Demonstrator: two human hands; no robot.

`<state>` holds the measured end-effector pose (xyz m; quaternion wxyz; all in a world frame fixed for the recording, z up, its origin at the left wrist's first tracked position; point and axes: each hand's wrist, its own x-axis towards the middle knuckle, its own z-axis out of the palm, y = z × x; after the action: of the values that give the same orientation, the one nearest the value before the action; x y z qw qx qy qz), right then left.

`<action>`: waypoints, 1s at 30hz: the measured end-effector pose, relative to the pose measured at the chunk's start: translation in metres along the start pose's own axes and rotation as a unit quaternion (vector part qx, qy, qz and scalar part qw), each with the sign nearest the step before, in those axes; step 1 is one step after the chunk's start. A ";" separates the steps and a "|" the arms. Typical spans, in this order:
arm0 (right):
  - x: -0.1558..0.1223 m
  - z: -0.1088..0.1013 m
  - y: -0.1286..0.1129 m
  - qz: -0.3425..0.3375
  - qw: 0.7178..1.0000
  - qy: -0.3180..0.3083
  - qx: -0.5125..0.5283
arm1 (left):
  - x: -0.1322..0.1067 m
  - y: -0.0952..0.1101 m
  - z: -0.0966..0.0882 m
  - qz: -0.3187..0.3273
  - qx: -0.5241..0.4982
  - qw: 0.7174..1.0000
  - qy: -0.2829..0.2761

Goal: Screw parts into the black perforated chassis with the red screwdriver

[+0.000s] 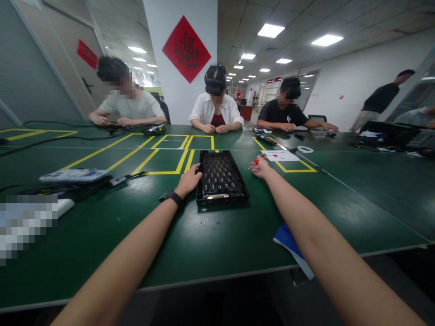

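Observation:
A black tray-like device point(220, 179) with a gridded inside lies on the green table point(204, 240) in front of me. My left hand point(189, 179), with a black band on the wrist, grips the tray's left edge, fingers curled on it. To the right of the tray, my right hand point(261, 167) is closed around a small red-handled screwdriver point(255, 162) whose tip points left toward the tray, a little apart from it.
Yellow tape rectangles point(170, 156) mark the table beyond the tray. A white sheet point(281, 155) and a tape roll point(305, 149) lie at the right. Cables and a flat device point(73, 175) sit at the left. Three people sit along the far side; a blue-white object point(292, 248) lies under my right forearm.

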<state>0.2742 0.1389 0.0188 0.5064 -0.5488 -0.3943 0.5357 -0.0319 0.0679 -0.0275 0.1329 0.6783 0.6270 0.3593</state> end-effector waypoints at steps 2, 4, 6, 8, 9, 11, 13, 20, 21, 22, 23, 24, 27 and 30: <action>0.003 -0.004 -0.002 0.004 0.999 -0.003 0.046 | 0.000 -0.001 0.000 0.002 0.002 1.000 0.000; 0.003 -0.009 -0.001 0.003 0.996 -0.005 0.085 | 0.000 -0.001 0.000 0.006 0.000 1.000 0.001; 0.003 -0.013 0.002 -0.005 0.993 -0.003 0.115 | 0.001 -0.002 0.001 0.010 -0.006 1.000 0.001; 0.001 -0.015 0.004 -0.016 0.991 -0.003 0.135 | 0.001 -0.003 0.001 0.009 -0.010 1.000 0.000; 0.001 -0.016 0.005 -0.022 0.990 -0.005 0.141 | 0.001 -0.003 0.001 0.006 -0.012 1.000 -0.001; 0.001 -0.018 0.003 -0.031 0.989 -0.008 0.144 | 0.002 -0.003 0.001 0.000 -0.014 1.000 -0.002; 0.004 -0.018 -0.002 -0.039 0.990 -0.002 0.139 | 0.002 -0.004 0.001 0.000 -0.016 1.000 -0.003; 0.004 0.002 0.003 -0.132 0.981 0.066 0.125 | 0.002 -0.003 0.002 0.005 -0.012 1.000 0.000; 0.001 0.005 0.009 -0.142 0.980 0.064 0.125 | 0.002 -0.003 0.002 0.004 -0.009 1.000 0.001; -0.003 0.007 0.014 -0.150 0.979 0.061 0.125 | 0.001 -0.002 0.002 0.004 -0.008 1.000 0.001; -0.007 0.008 0.020 -0.156 0.978 0.060 0.125 | 0.001 -0.002 0.001 0.004 -0.008 1.000 0.002; -0.011 0.009 0.025 -0.161 0.977 0.060 0.127 | 0.001 -0.001 0.001 0.003 -0.007 1.000 0.002; -0.021 0.005 0.036 -0.173 0.974 0.066 0.133 | 0.001 0.001 0.001 -0.001 0.003 1.000 -0.003; -0.025 -0.001 0.036 -0.181 0.969 0.063 0.154 | 0.004 0.004 0.001 -0.001 0.018 1.000 -0.008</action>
<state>0.2684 0.1083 -0.0115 0.6967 -0.4165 -0.3675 0.4539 -0.0286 0.0718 -0.0247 0.1259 0.6827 0.6328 0.3429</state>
